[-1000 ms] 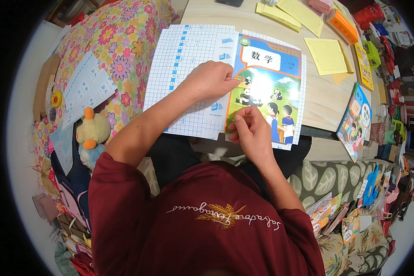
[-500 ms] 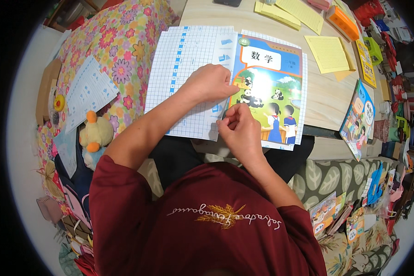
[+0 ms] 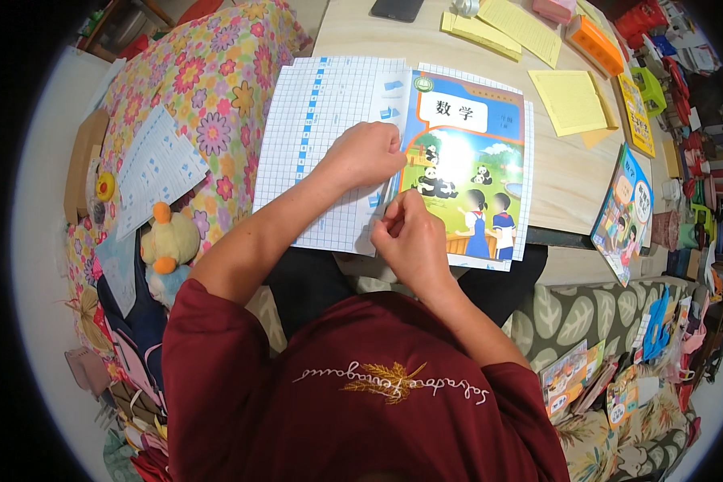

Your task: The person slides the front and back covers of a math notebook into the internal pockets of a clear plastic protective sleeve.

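On the pale wood-grain bench, a glossy panda-illustrated rectangular paperback tops a blue-gridded white sheet; left hand at nine o'clock, right hand at seven, fingers curled, grip unclear.

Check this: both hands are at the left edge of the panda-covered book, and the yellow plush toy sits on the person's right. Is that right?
No: the yellow plush toy sits on the person's left, as the head view shows. The left hand and right hand are at the left edge of the panda-covered book.

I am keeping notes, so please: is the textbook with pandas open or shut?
Shut: the textbook lies face up, no inside pages showing.
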`<control>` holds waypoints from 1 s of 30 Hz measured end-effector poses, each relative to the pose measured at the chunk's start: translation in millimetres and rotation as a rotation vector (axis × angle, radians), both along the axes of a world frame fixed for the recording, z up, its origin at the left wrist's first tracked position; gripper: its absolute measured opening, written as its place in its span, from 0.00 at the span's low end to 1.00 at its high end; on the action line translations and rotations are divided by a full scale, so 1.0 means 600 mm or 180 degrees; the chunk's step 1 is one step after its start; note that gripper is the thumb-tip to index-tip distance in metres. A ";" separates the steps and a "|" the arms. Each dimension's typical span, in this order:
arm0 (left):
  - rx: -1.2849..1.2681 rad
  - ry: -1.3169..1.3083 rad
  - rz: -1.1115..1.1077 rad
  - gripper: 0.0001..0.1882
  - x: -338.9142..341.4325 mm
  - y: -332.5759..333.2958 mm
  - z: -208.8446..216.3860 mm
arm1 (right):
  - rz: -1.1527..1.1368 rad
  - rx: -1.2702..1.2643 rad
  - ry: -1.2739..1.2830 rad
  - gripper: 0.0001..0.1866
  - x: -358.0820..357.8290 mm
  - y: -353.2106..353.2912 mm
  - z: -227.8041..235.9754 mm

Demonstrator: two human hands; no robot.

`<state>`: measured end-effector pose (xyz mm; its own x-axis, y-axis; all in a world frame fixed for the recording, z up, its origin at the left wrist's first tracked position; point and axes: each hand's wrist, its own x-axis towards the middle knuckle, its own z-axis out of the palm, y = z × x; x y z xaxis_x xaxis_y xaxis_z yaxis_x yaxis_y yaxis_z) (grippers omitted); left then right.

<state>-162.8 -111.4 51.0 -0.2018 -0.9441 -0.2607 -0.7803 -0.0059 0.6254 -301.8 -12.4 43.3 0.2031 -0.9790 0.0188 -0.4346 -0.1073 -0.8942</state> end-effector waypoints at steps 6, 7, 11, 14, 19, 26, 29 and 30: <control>0.0945 0.0788 0.0269 0.06 0.006 -0.009 0.012 | 0.0139 0.0185 -0.0201 0.11 -0.005 -0.007 0.004; 0.0991 0.0929 0.0261 0.05 0.009 -0.010 0.011 | 0.0200 0.0228 -0.0299 0.11 -0.009 -0.010 0.005; 0.1144 0.1272 0.0328 0.06 0.016 -0.008 0.004 | 0.0021 0.0184 -0.0205 0.08 -0.037 -0.057 0.017; 0.1183 0.1373 0.0362 0.06 0.015 -0.008 0.005 | -0.0119 0.0209 -0.0188 0.08 -0.050 -0.113 0.017; 0.1180 0.1568 0.0516 0.07 0.017 -0.004 0.010 | 0.0229 -0.0656 0.0431 0.10 -0.042 -0.180 0.001; 0.1274 0.1812 0.0669 0.06 0.026 0.001 0.000 | 0.0337 -0.0480 0.0751 0.13 -0.025 -0.213 -0.005; 0.1164 0.1850 0.0732 0.06 0.028 0.004 0.003 | 0.0351 -0.0452 0.0902 0.15 -0.021 -0.215 0.001; 0.1127 0.1879 0.0766 0.06 0.027 0.005 0.004 | 0.0354 -0.0500 0.0951 0.16 -0.020 -0.215 0.000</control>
